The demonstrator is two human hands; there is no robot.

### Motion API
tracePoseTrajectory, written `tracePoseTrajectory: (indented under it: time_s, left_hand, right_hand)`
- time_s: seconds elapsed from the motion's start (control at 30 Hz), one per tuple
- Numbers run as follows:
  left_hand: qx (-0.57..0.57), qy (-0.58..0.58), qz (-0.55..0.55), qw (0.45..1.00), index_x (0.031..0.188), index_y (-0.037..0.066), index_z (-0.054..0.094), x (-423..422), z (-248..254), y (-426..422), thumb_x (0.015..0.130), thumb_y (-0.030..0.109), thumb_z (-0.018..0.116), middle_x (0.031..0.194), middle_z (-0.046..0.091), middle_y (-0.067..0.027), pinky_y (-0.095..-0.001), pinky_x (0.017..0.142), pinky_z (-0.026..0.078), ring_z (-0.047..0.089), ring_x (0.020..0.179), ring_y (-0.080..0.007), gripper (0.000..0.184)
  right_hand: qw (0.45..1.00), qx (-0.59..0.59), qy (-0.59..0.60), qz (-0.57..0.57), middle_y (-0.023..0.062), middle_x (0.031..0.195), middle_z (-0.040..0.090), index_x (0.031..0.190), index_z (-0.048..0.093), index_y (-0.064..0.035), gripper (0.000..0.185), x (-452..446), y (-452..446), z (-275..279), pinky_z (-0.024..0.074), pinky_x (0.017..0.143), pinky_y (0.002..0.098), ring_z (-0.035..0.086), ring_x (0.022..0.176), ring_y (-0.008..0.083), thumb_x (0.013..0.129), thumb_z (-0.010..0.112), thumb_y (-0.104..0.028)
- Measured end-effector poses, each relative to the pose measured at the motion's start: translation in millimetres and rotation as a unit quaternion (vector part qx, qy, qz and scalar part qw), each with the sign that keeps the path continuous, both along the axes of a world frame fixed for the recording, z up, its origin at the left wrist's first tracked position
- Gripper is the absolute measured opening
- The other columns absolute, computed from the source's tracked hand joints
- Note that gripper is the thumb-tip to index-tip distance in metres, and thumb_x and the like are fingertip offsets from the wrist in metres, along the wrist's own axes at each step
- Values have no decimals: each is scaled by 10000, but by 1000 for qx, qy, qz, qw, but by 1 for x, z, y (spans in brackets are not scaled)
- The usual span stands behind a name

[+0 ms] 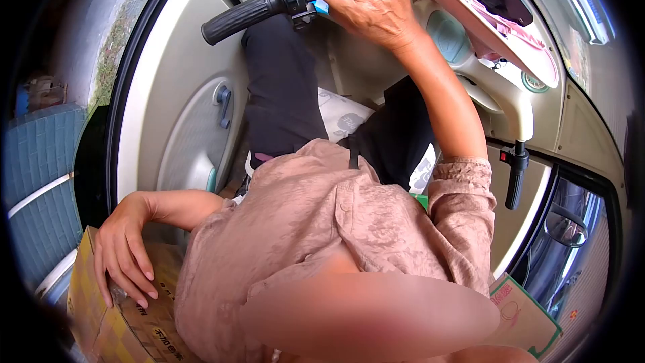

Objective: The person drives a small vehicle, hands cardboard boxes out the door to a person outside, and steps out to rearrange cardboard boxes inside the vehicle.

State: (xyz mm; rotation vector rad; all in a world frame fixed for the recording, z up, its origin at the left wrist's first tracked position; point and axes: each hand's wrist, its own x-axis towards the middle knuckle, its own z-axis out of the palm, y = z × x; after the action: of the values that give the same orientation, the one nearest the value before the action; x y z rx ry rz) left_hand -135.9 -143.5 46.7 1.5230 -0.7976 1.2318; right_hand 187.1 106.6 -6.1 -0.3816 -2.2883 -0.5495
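My left hand [126,249] lies loosely over the edge of a cardboard box [94,319] with yellow patterning and dark printed characters. Its fingers are stretched and slightly apart, and a scrap of clear plastic shows by the fingertips. My right arm reaches across to the top of the view. There my right hand [369,3] has its fingers bent around the handlebar, just inboard of the black left grip [248,15] and its switch housing. The palm side is hidden, and a bit of blue shows below the fingers. The black right grip [515,178] hangs free of either hand.
I sit in a small vehicle cab. A door panel [201,128] with a window crank [224,104] is on the left. Pink cloth [507,33] lies on the dashboard shelf. Another carton [524,312] stands at lower right. A side mirror [566,225] shows beyond the right window.
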Motion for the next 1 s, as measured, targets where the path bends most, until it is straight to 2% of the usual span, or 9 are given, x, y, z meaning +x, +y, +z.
tracePoseTrajectory:
  time_s: [0.17, 0.2, 0.23, 0.27, 0.3, 0.63, 0.87, 0.9, 1.0]
  left_hand:
    - [5, 6, -1, 1000, 1265, 60, 626, -6, 1, 0, 1011, 113, 270, 1080, 709, -242, -479, 1008, 475, 702, 1011, -356, 440]
    - [4, 8, 3, 1000, 1262, 57, 624, -7, 1, 0, 1011, 114, 268, 1081, 707, -246, -479, 1008, 476, 701, 1016, -358, 438]
    - [3, 5, 0, 1000, 1259, 54, 621, -7, -1, 0, 1012, 115, 266, 1081, 706, -250, -480, 1008, 476, 700, 1022, -360, 437]
    - [-1, 5, -8, 1000, 1258, 54, 621, -6, -2, 4, 1011, 115, 271, 1077, 708, -249, -478, 1005, 477, 702, 1017, -358, 432]
    - [-3, -1, -20, 1000, 1257, 55, 621, -2, -6, 9, 1010, 115, 276, 1072, 709, -248, -477, 1001, 478, 703, 1012, -356, 428]
    - [5, -8, -49, 999, 1248, 58, 621, 28, 2, 14, 1003, 113, 326, 1026, 724, -236, -463, 969, 485, 721, 964, -336, 388]
    - [10, -7, -23, 1000, 1243, 61, 621, 3, 15, 8, 998, 112, 361, 994, 735, -227, -454, 947, 490, 734, 931, -322, 361]
    - [17, -8, 9, 1000, 1228, 53, 605, -13, 9, 0, 1015, 142, 323, 996, 709, -290, -490, 939, 498, 721, 937, -385, 365]
    - [26, -3, 22, 999, 1248, 59, 586, -23, 13, 2, 1026, 187, 370, 967, 710, -299, -502, 901, 497, 728, 876, -391, 335]
  right_hand:
    - [1000, 13, 27, 4, -12, 985, 618, 1010, 672, -141, 301, -1, 3, -9, 482, 802, 429, 591, 951, 189, 713, 676, -193]
    - [999, -5, 41, 25, 65, 987, 653, 1020, 674, -92, 228, 0, 5, -12, 484, 826, 451, 616, 950, 261, 836, 639, -222]
    - [994, 90, 44, -39, -87, 887, 542, 978, 621, -240, 218, -1, 12, -25, 445, 844, 360, 573, 976, 95, 767, 643, -286]
    - [994, 90, 20, -60, -90, 864, 525, 952, 608, -247, 195, 3, 6, -19, 457, 826, 352, 574, 955, 88, 762, 629, -285]
    - [998, 44, 9, -44, -99, 975, 598, 1045, 643, -238, 292, 2, 7, -26, 446, 876, 361, 591, 1012, 112, 756, 678, -221]
    - [998, 39, 33, -30, -77, 956, 599, 1000, 636, -203, 202, 6, 3, -22, 461, 875, 368, 601, 987, 113, 810, 632, -271]
    - [998, -7, -11, -53, -26, 1108, 617, 1160, 639, -163, 372, 6, -10, -11, 441, 995, 443, 571, 1099, 167, 791, 610, -200]
    - [999, -19, -6, -43, -26, 1116, 627, 1130, 664, -161, 343, 4, -7, -15, 436, 997, 450, 578, 1091, 173, 792, 614, -192]
    - [999, -5, 14, -46, -24, 1039, 623, 1058, 678, -160, 299, -4, -7, -10, 464, 914, 433, 595, 1055, 174, 765, 632, -200]
